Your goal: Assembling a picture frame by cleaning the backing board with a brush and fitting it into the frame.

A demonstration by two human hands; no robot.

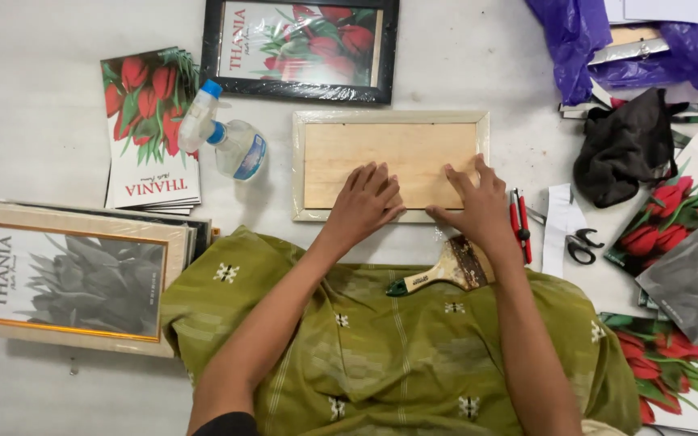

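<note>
Centre frame: picture frame (390, 119) lies face down, both hands (365, 202) (478, 202) pressed flat and open on its wooden backing board (389, 153), gripping nothing. Likely light, rigid; lift by side rails.

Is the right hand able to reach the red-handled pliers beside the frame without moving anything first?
Probably yes. The right hand rests on the wooden frame back, and the red-handled pliers lie just to its right on the floor, with nothing between them.
</note>
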